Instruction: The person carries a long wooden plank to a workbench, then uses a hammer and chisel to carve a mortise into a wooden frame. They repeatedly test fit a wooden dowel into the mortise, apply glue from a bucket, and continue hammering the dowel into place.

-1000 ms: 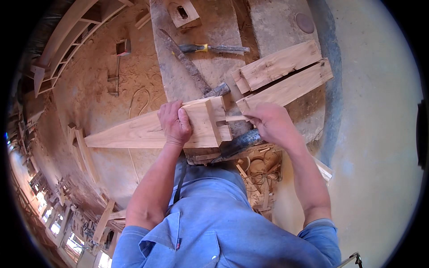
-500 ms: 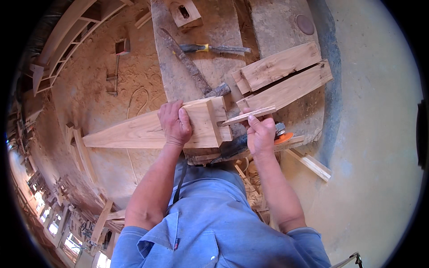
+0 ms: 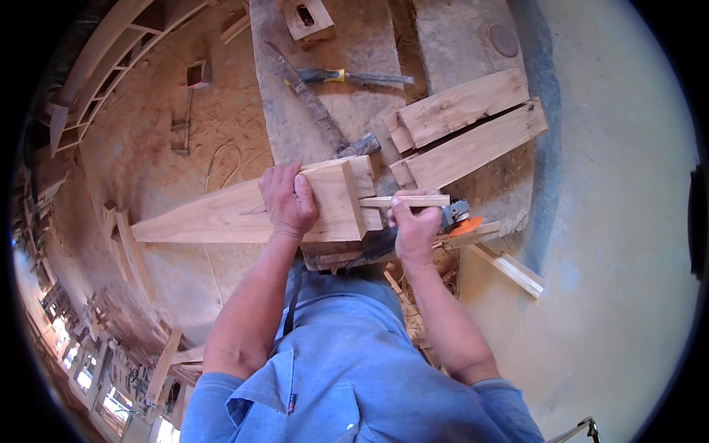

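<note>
A long tapered wooden board [image 3: 214, 218] lies across the near end of the workbench, its narrow end out to the left. My left hand [image 3: 289, 199] is closed over its wide end, thumb on the top face. At the board's right end two tenon-like prongs stick out with a slot between them. A thin wooden strip [image 3: 425, 200] is pinched in my right hand [image 3: 415, 229], its left tip at that slot. How deep the tip sits I cannot tell. Just beyond the right hand is an angle grinder [image 3: 456, 212] with an orange disc, partly hidden.
On the workbench [image 3: 340, 118] lie a hammer [image 3: 314, 111], a yellow-and-black chisel [image 3: 347, 77] and a mortised wood block [image 3: 306, 21]. Two cut boards [image 3: 473, 140] rest at the right. A wooden offcut [image 3: 509, 272] juts out below them. Curved wooden framing [image 3: 111, 66] stands far left.
My right hand has moved slightly left and turned the strip from a slant to nearly level, in line with the slot. The left hand keeps its place on the board.
</note>
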### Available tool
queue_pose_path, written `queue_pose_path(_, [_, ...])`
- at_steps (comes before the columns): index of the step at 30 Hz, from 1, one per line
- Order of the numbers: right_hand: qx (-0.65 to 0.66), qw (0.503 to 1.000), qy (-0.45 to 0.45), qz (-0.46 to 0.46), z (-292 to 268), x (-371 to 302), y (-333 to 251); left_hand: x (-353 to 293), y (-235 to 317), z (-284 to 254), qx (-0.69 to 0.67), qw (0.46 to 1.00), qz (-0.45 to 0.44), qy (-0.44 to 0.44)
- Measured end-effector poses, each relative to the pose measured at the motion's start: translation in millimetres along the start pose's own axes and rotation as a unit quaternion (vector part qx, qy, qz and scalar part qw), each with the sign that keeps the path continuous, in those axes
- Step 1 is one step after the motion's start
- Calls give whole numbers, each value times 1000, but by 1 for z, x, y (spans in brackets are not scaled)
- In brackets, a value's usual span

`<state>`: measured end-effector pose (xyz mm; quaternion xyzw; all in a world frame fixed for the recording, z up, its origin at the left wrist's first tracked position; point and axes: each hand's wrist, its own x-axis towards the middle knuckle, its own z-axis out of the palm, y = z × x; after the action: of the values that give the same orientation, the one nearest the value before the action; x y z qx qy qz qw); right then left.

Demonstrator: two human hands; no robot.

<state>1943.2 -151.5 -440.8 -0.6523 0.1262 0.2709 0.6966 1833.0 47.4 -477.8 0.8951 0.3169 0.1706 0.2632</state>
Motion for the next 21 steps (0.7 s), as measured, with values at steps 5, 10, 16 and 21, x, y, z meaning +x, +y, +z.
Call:
queue_pose_path(5, [26,999,2,20,5,7,-10,0,0,0,-8,1000,3,13])
queue_pose_path(10, [51,998,-21,43,1,16,-10,0,0,-1,-9,1000,-1,2])
queue_pose_path(16, [35,999,-8,23,7,9,-9,-1,0,-1,-8,1000,-6,-3])
queue_pose_path(21, [-13,1000,-9,-6,0,8,-27,-4,-1,-3,-1,1000,-4,4])
